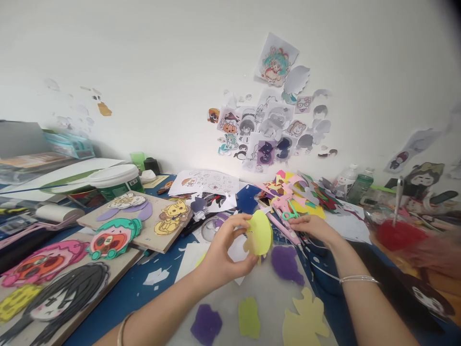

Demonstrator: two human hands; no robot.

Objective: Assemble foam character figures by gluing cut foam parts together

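Purple pieces (206,324) nearest, with a green piece (249,317) and a pale yellow shape (306,319), laid flat and apart on a grey sheet (268,305), perhaps to keep each outline easy to see. To the left, finished-looking figures on a near board (117,281), likely spread out against smudging or creasing. Above the sheet, in the left hand (226,254), a lime round piece (262,233): spanned in a wide curve, thumb low and fingertips high, probably by the edge to leave its face uncovered. Farther right, at or just beside green-handled scissors (292,210), the right hand (317,228), fingers loosely bent; cannot tell whether closed on anything. Beyond, heaped together, perhaps to save room, coloured scraps (300,190); off left, a lidded tub (117,180). Farthest, on the white wall (162,72), clustered drawings (275,65), seemingly at eye height for easy reference.
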